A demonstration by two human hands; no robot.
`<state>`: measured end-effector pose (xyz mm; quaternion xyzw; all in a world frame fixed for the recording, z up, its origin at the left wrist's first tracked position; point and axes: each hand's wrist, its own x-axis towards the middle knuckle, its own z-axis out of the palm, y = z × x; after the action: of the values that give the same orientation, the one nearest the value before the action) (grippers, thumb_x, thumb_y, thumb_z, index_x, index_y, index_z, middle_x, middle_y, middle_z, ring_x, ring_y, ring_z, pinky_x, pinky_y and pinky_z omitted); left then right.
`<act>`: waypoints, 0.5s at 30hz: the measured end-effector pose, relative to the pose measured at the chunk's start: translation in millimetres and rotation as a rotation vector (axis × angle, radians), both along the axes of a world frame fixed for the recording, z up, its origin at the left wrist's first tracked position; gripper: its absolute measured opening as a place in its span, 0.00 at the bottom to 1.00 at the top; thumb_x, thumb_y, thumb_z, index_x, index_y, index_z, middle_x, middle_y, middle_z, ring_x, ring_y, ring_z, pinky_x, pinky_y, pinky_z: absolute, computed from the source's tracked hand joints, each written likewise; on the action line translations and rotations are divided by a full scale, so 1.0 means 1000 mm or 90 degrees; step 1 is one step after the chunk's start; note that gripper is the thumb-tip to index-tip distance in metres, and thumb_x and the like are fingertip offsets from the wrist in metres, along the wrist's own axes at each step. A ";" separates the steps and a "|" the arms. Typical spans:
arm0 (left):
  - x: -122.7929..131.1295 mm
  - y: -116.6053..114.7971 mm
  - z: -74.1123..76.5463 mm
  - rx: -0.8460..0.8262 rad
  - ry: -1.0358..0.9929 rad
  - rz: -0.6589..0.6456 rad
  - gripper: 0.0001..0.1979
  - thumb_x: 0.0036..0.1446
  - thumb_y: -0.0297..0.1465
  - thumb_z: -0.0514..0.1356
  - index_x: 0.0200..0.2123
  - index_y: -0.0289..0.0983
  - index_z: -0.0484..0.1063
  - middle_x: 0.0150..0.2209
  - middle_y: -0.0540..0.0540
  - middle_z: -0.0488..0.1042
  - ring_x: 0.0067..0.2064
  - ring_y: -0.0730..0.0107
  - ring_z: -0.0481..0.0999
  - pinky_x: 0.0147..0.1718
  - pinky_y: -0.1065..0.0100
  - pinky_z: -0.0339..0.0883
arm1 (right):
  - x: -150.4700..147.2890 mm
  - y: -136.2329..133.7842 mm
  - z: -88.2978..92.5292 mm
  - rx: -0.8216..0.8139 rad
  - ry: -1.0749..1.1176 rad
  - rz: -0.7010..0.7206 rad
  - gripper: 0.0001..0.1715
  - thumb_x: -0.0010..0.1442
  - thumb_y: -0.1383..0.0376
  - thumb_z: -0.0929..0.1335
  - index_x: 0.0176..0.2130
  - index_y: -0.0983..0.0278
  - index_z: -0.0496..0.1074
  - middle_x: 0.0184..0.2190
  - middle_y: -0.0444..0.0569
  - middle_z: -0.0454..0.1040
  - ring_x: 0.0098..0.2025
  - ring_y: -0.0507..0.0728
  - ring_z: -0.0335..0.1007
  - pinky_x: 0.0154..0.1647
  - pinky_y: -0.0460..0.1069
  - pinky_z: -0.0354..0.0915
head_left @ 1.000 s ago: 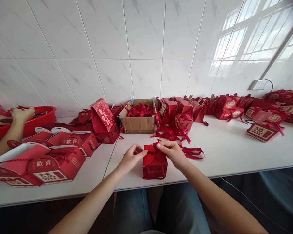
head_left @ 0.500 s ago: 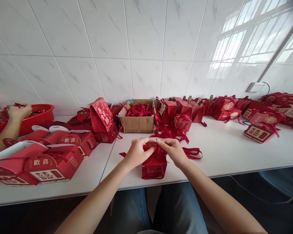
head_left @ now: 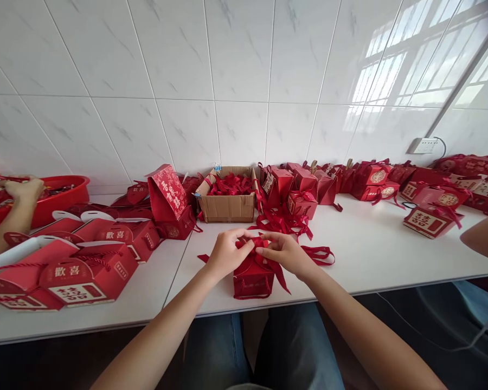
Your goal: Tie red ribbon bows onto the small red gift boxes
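Note:
A small red gift box [head_left: 252,286] stands upright at the table's front edge, a twisted cord hanging along its near side. Both hands meet over its top, at a red ribbon [head_left: 280,275] whose one end trails down the box's right side. My left hand [head_left: 231,253] pinches the ribbon from the left, thumb against fingers. From the right, my right hand [head_left: 283,252] grips the ribbon between thumb and fingertips. The fingers partly hide the shape of the ribbon there. Another loop of ribbon [head_left: 323,254] lies on the table just right of my right hand.
A cardboard box [head_left: 226,208] of red ribbons stands behind. Open red boxes [head_left: 81,276] fill the left, near a red basin [head_left: 61,197] with a co-worker's hand [head_left: 24,189]. Ribbon-tied boxes [head_left: 433,221] line the right, where another person's arm [head_left: 486,238] shows.
The ribbon end now hangs down the box's right side, and my fingers have shifted slightly lower. At the right edge, another person's arm has come into view. The co-worker's hand at left has moved left.

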<state>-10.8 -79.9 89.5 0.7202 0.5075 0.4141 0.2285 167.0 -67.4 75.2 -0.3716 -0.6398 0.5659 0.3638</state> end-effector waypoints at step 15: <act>-0.009 -0.010 0.015 -0.094 -0.020 -0.078 0.14 0.50 0.40 0.63 0.38 0.38 0.74 0.43 0.46 0.76 0.46 0.64 0.72 0.49 0.66 0.61 | -0.010 0.006 -0.010 0.086 -0.086 -0.057 0.18 0.47 0.53 0.73 0.29 0.67 0.77 0.19 0.43 0.67 0.21 0.48 0.55 0.22 0.45 0.50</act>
<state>-19.4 -90.3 104.3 0.7244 0.4879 0.3722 0.3141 156.8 -61.0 65.3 -0.4118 -0.6825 0.4780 0.3691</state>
